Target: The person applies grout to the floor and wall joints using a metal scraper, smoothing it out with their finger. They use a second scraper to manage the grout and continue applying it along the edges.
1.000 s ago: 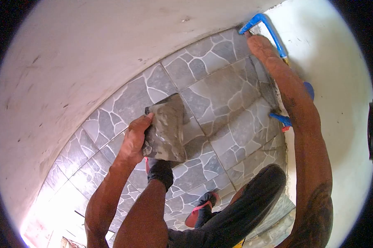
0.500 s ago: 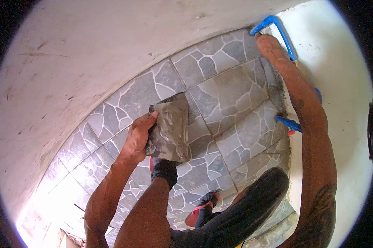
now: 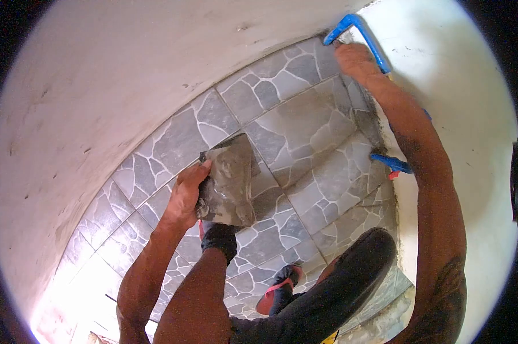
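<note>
A flat piece smeared with wet grey mortar (image 3: 228, 180) is gripped at its left edge by my left hand (image 3: 188, 192), with the thumb on top. It is held above the stone-patterned floor tiles (image 3: 302, 123). My right hand (image 3: 356, 62) reaches to the far corner, beside the bent blue pipe (image 3: 369, 41) at the foot of the wall. Its fingers are bent downward, and whatever they hold is too hidden to make out.
A blue pipe stub with a red part (image 3: 392, 163) sticks out from the right wall (image 3: 477, 189). The left wall (image 3: 110, 74) curves along the tiles. My feet, in dark socks and red sandals (image 3: 268, 298), stand on the floor.
The view has shifted, so the tiles and pipes appear farther left. My left hand still grips the mortar-covered piece, and my right hand remains at the corner by the blue pipe.
</note>
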Demonstrator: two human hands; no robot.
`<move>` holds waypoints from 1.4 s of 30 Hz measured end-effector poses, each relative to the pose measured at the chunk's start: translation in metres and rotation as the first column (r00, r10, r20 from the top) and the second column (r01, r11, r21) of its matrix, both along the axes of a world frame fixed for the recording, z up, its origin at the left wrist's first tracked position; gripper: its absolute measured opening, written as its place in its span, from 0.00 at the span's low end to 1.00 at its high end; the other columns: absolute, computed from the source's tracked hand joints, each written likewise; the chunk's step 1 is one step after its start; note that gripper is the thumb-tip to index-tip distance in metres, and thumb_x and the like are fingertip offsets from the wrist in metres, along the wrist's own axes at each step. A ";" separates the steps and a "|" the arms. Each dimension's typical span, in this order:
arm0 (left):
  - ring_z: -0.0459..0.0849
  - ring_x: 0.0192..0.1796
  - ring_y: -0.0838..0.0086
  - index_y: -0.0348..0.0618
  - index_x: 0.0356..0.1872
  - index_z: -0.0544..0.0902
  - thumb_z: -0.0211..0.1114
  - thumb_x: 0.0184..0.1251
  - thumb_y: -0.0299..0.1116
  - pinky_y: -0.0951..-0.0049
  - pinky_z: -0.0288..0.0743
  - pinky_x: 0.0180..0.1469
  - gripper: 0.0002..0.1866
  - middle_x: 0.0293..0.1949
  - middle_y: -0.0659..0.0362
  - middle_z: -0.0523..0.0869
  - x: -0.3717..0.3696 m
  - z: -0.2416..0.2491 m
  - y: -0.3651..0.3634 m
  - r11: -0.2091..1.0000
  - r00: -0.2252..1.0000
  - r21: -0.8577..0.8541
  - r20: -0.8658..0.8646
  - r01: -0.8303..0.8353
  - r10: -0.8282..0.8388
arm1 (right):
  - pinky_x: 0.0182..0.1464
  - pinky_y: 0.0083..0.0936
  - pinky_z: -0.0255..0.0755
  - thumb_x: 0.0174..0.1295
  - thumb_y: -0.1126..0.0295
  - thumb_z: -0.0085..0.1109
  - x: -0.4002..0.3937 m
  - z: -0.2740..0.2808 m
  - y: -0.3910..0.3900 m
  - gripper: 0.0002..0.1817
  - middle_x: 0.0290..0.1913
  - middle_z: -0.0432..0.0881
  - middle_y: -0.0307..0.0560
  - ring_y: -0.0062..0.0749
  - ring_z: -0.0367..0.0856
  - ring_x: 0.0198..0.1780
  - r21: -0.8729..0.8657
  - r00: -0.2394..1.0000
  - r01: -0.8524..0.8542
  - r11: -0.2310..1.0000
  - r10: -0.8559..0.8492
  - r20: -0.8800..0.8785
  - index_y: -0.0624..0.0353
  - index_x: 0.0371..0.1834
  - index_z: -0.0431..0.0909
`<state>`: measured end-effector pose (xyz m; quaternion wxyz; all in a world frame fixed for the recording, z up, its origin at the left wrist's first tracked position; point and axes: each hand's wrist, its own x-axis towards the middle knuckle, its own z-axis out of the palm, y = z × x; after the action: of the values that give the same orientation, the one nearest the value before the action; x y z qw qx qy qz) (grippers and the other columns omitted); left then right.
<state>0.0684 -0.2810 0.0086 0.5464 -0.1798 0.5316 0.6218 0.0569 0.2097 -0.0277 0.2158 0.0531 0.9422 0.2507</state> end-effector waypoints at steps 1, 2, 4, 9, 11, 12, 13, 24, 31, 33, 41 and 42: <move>0.83 0.43 0.73 0.38 0.51 0.77 0.55 0.70 0.46 0.72 0.79 0.48 0.21 0.42 0.58 0.83 -0.001 -0.001 0.002 1.000 1.000 0.009 0.007 -0.008 0.008 | 0.39 0.45 0.80 0.66 0.68 0.45 -0.002 0.003 -0.008 0.15 0.41 0.86 0.56 0.47 0.86 0.42 -0.006 0.997 0.066 0.998 -0.067 -0.039 0.64 0.44 0.81; 0.83 0.43 0.73 0.38 0.51 0.77 0.55 0.70 0.47 0.72 0.79 0.48 0.22 0.43 0.58 0.83 -0.001 0.001 0.004 1.000 1.000 0.006 0.008 0.006 -0.006 | 0.39 0.45 0.80 0.65 0.68 0.46 -0.005 0.007 -0.013 0.15 0.41 0.86 0.56 0.47 0.86 0.42 -0.019 0.988 0.131 0.991 -0.132 -0.079 0.64 0.43 0.82; 0.83 0.43 0.73 0.37 0.52 0.77 0.56 0.70 0.47 0.72 0.79 0.49 0.22 0.43 0.57 0.83 -0.002 0.003 0.005 0.999 0.999 -0.012 0.018 0.033 -0.033 | 0.40 0.45 0.81 0.66 0.68 0.46 -0.006 -0.004 -0.002 0.15 0.41 0.86 0.56 0.47 0.87 0.42 -0.018 0.993 0.089 0.996 -0.090 -0.078 0.64 0.40 0.83; 0.83 0.42 0.73 0.38 0.50 0.78 0.56 0.70 0.48 0.72 0.79 0.47 0.21 0.42 0.58 0.83 -0.002 0.003 0.004 0.999 0.999 -0.003 0.013 0.033 -0.033 | 0.42 0.44 0.81 0.65 0.69 0.45 -0.014 -0.025 0.016 0.15 0.40 0.86 0.56 0.46 0.87 0.42 0.005 0.998 0.060 0.998 -0.060 -0.034 0.63 0.38 0.83; 0.83 0.42 0.74 0.38 0.50 0.78 0.56 0.70 0.48 0.72 0.79 0.47 0.21 0.41 0.58 0.83 -0.004 0.006 0.002 1.000 1.000 -0.001 0.001 0.028 -0.028 | 0.43 0.43 0.81 0.64 0.70 0.45 -0.014 -0.033 0.027 0.14 0.40 0.86 0.55 0.47 0.86 0.42 -0.033 0.992 0.088 0.996 -0.091 -0.087 0.62 0.38 0.84; 0.83 0.41 0.74 0.38 0.50 0.78 0.56 0.70 0.48 0.72 0.79 0.46 0.21 0.41 0.58 0.83 -0.005 0.008 0.002 1.000 1.000 0.000 0.001 0.021 -0.021 | 0.44 0.43 0.81 0.63 0.70 0.46 -0.017 -0.033 0.027 0.14 0.40 0.86 0.55 0.47 0.86 0.43 -0.053 0.988 0.099 0.994 -0.105 -0.112 0.61 0.38 0.84; 0.83 0.41 0.74 0.38 0.50 0.78 0.56 0.70 0.48 0.72 0.79 0.46 0.22 0.41 0.58 0.83 -0.005 0.009 0.001 1.000 1.000 -0.001 0.002 0.014 -0.014 | 0.45 0.42 0.81 0.63 0.70 0.45 -0.018 -0.032 0.027 0.14 0.40 0.86 0.55 0.48 0.86 0.43 -0.053 0.992 0.084 0.995 -0.089 -0.086 0.61 0.38 0.84; 0.83 0.41 0.75 0.38 0.51 0.77 0.56 0.70 0.48 0.72 0.79 0.46 0.22 0.41 0.59 0.83 -0.002 0.003 0.003 0.999 0.999 -0.006 0.012 0.047 -0.046 | 0.47 0.42 0.79 0.64 0.76 0.46 -0.023 -0.027 0.056 0.14 0.42 0.84 0.59 0.48 0.84 0.45 -0.112 0.992 -0.089 0.990 0.099 0.082 0.68 0.50 0.76; 0.80 0.33 0.77 0.38 0.42 0.78 0.58 0.71 0.43 0.73 0.77 0.38 0.16 0.34 0.60 0.81 0.000 0.014 0.018 1.000 0.999 -0.021 0.037 -0.019 0.020 | 0.46 0.43 0.80 0.58 0.73 0.57 -0.011 -0.007 0.006 0.17 0.42 0.84 0.57 0.48 0.84 0.45 0.021 0.982 0.100 0.995 -0.102 0.161 0.64 0.51 0.77; 0.82 0.38 0.75 0.38 0.46 0.78 0.57 0.70 0.45 0.72 0.78 0.43 0.18 0.39 0.59 0.83 0.000 0.011 0.014 1.000 1.000 0.001 0.027 0.009 -0.009 | 0.45 0.42 0.80 0.54 0.73 0.61 -0.007 0.005 -0.004 0.22 0.42 0.85 0.56 0.48 0.85 0.44 0.068 0.938 0.046 0.997 -0.066 0.342 0.64 0.54 0.76; 0.80 0.32 0.77 0.38 0.41 0.78 0.58 0.70 0.43 0.73 0.76 0.37 0.16 0.33 0.60 0.81 0.006 -0.010 0.005 0.996 0.970 0.000 -0.225 0.092 -0.090 | 0.44 0.46 0.80 0.60 0.71 0.50 -0.010 0.003 -0.010 0.17 0.44 0.85 0.57 0.47 0.86 0.44 0.016 0.985 0.148 0.989 -0.148 0.093 0.63 0.51 0.78; 0.79 0.31 0.77 0.39 0.40 0.78 0.58 0.70 0.43 0.73 0.76 0.36 0.15 0.32 0.61 0.81 0.011 -0.048 -0.010 0.980 0.854 -0.036 -0.485 0.197 -0.190 | 0.44 0.46 0.80 0.61 0.71 0.49 -0.013 -0.002 -0.009 0.18 0.44 0.85 0.57 0.47 0.86 0.45 0.020 0.982 0.167 0.986 -0.168 0.084 0.62 0.54 0.76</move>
<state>0.0793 -0.2908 -0.0398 0.4565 0.0405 0.6623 0.5927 0.0443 0.2011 -0.0300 0.2760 0.1225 0.9227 0.2397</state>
